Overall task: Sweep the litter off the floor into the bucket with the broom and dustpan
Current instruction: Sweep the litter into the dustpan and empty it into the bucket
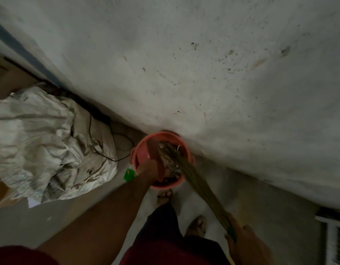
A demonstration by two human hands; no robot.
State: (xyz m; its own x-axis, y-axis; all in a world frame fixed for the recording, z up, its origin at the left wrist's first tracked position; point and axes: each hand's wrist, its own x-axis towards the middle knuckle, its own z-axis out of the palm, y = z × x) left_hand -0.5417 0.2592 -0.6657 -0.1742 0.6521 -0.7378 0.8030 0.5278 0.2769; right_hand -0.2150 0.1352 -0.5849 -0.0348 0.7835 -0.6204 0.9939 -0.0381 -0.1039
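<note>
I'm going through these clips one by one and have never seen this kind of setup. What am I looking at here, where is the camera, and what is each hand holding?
There is no machine: a person wears one wide-angle camera on the head, looking down past their own arms and feet. The left hand grips a reddish dustpan, tipped into a pink bucket that stands on the floor against a stained whitish wall. The right hand holds a grass broom by its green-wrapped end; the bristle tips reach into the bucket, beside the dustpan. Litter lies in the bucket. To the left sit a crumpled white sack, a black cable and a small green scrap.
</note>
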